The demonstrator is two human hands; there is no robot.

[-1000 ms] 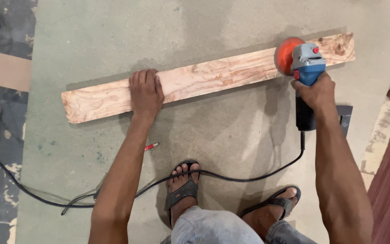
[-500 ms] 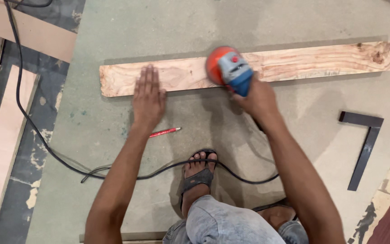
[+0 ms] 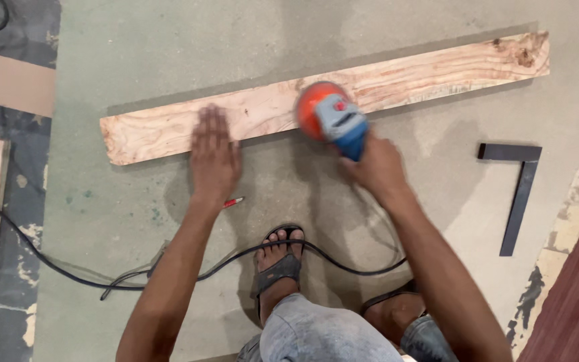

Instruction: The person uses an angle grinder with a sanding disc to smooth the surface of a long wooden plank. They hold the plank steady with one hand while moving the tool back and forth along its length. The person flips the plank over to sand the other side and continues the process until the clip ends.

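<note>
Dusty grey-green floor (image 3: 169,53) fills the view from above, and a long pale wooden plank (image 3: 437,70) lies across it, slanting up toward its far right end. Left hand (image 3: 214,157) is down flat, palm on the plank's near edge, fingers spread and pointing away from the body, arm running straight back toward the knees. No grip there at all, the fingers lie apart and simply press. Right hand (image 3: 378,167) sits just near of the plank's middle, wrist bent, fingers wrapped and clamped on the blue body of the power sander (image 3: 333,115). Its orange disc rests on the plank's surface, about midway along the board; the tool is blurred, so exactly how flat the disc sits is hard to say.

Just near of the plank, beside the left wrist, a small red pencil (image 3: 234,201) lies on the floor. A black cord (image 3: 48,258) loops across the floor further toward the body, passing over the sandalled foot (image 3: 279,258) planted there. Well off the plank's right end, a dark metal square (image 3: 521,191) lies flat. Left of the plank, bare boards (image 3: 8,84) edge the floor.
</note>
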